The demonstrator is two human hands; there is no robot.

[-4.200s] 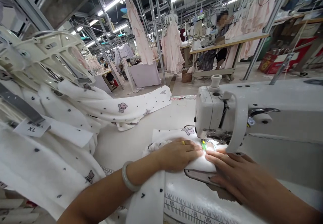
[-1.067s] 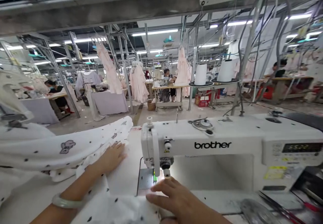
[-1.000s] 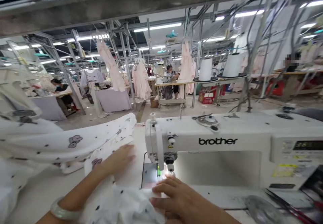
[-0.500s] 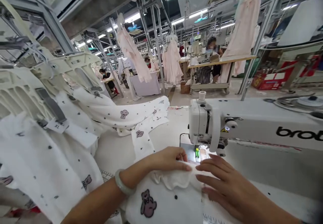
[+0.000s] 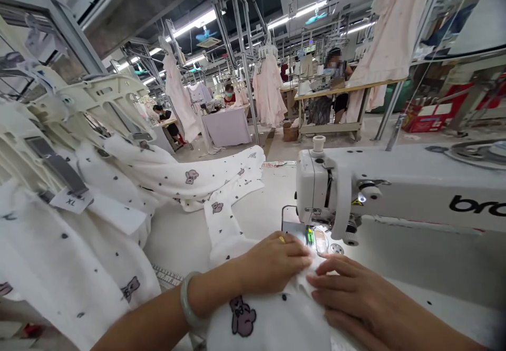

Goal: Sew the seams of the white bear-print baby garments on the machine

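Observation:
A white garment piece [image 5: 269, 319] printed with small bears and dots lies in front of the white sewing machine [image 5: 379, 187]. My left hand [image 5: 276, 261], with a ring and a pale bangle on the wrist, rests curled on the fabric and presses it down just left of the lit presser foot [image 5: 319, 237]. Flat on the same fabric lies my right hand [image 5: 356, 293], fingers stretched toward the needle area. A strip of the garment [image 5: 221, 219] trails away to the left rear.
A heap of matching white printed garments [image 5: 79, 245] with an XL tag fills the left, under a cream plastic rack [image 5: 98, 103]. A ruler strip [image 5: 168, 276] is printed on the table edge. Pink dresses hang beyond, and other people sit at far tables.
The view swung from the machine's front back down to the needle. My left hand came off the far fabric onto the piece at the presser foot, and both hands pushed it closer.

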